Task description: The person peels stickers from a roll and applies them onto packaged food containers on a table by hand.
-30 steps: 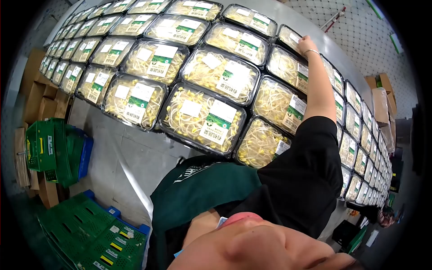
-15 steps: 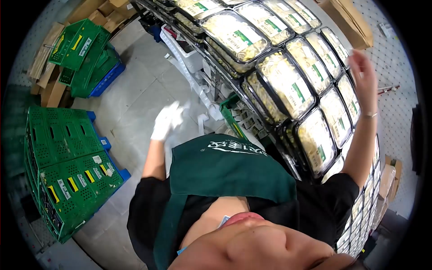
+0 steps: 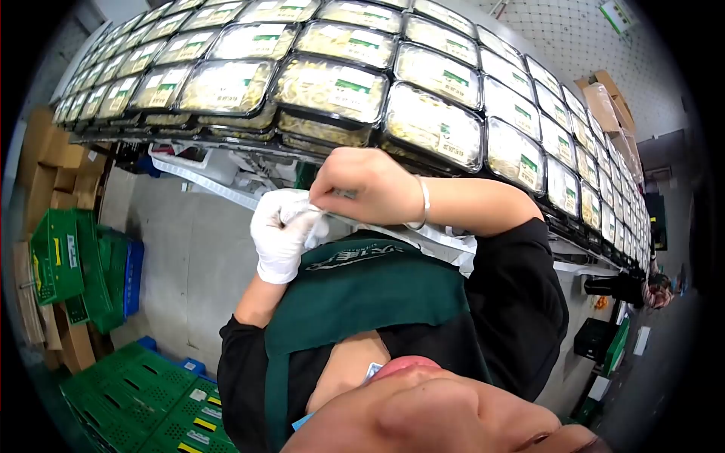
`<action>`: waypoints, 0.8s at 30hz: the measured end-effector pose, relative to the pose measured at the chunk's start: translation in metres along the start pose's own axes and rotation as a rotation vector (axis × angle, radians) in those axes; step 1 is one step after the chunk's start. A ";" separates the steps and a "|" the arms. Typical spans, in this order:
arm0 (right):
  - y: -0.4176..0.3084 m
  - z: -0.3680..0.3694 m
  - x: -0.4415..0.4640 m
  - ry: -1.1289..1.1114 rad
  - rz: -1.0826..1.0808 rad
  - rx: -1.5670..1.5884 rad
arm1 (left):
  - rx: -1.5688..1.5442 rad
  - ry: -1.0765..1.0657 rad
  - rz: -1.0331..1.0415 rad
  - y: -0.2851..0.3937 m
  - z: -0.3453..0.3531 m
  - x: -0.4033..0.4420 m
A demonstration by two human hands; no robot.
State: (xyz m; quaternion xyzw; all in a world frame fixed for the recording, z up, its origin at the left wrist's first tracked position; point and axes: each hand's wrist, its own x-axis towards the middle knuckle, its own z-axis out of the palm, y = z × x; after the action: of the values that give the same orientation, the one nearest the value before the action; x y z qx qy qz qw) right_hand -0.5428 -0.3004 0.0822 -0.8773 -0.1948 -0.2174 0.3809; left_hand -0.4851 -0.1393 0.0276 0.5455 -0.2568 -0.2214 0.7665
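My left hand [image 3: 283, 232], in a white glove, is closed in front of the green apron [image 3: 370, 291]. My right hand [image 3: 366, 185], bare with a bracelet at the wrist, meets it, its fingertips pinched against the glove's fingers. Something small and whitish is between them, too small to name. Just beyond the hands, clear-lidded black trays of sprouts [image 3: 434, 124] with green and white labels stand in rows, stacked at the near edge. Neither hand touches a tray.
Green crates [image 3: 136, 392] stand at the lower left, with more green crates [image 3: 60, 257] and cardboard boxes [image 3: 53, 166] behind. Under the trays is a white container [image 3: 219, 167]. Another person [image 3: 657, 291] is partly visible at the far right.
My right hand has come back from over the trays to meet my gloved left hand before the apron. The view has turned, bringing the long rows of trays across the top.
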 end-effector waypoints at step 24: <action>0.318 -0.276 -0.048 0.209 1.004 -0.738 | -0.167 -0.277 -0.319 -0.021 0.103 0.067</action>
State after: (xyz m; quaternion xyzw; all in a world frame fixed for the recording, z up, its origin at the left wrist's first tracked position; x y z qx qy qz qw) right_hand -0.4857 -0.7186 0.0413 -0.9096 0.3666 -0.1494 0.1259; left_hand -0.5001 -0.2612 0.0461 0.4784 -0.2510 -0.4330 0.7216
